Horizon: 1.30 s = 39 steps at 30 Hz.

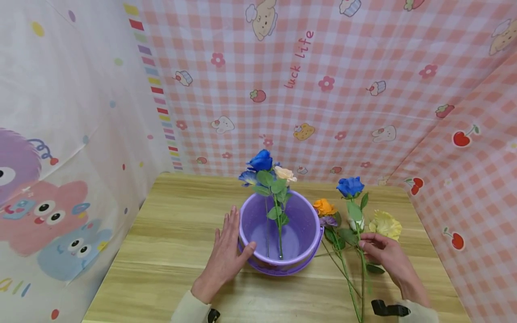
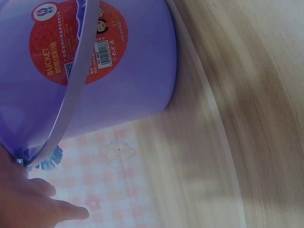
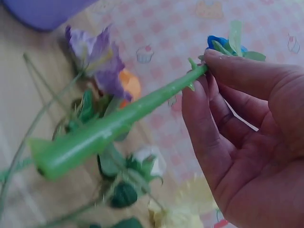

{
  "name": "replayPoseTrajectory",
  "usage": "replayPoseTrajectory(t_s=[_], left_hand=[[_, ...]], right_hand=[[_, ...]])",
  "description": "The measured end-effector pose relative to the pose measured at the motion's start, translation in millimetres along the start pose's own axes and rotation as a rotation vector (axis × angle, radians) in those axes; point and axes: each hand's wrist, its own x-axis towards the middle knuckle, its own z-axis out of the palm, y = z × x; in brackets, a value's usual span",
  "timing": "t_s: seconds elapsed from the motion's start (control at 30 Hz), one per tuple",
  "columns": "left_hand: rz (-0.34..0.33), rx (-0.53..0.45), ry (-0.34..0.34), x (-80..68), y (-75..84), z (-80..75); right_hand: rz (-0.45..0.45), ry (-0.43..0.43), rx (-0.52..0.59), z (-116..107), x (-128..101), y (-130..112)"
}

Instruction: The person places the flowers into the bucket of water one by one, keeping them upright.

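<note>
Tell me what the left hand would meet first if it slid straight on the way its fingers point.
Probably nothing close: the left hand points up along the purple bucket, which it already touches; beyond lies bare table, then the backdrop.

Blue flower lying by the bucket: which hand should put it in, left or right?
Right, probably. The right hand already pinches the stem of the blue flower, as the right wrist view shows. The left hand lies flat against the purple bucket, so it looks better placed to steady it.
</note>
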Motion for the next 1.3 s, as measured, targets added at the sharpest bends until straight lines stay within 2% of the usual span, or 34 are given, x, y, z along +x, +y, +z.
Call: replayPoseTrajectory(t_s=[0.27, 0.43, 0.73, 1.07, 1.3], left_hand=[[-0.005, -0.005, -0.005, -0.7, 0.1, -0.5], [-0.007, -0.006, -0.006, -0.8, 0.7, -0.5], [-0.011, -0.007, -0.002, -1.0, 1.8, -0.8], [-0.014, -0.012, 0.000, -0.8, 2.4, -1.3], [-0.015, -0.015, -0.001, -0.8, 2.8, -1.3]], right_hand=[[-0.037, 0.070, 0.043, 17, 7, -21], [-0.093, 0.113, 0.057, 26, 9, -35], [-0.155, 0.178, 0.179, 46, 14, -60], [-0.225, 0.212, 0.295, 68, 17, -86], [-0.241, 0.235, 0.313, 79, 17, -106]])
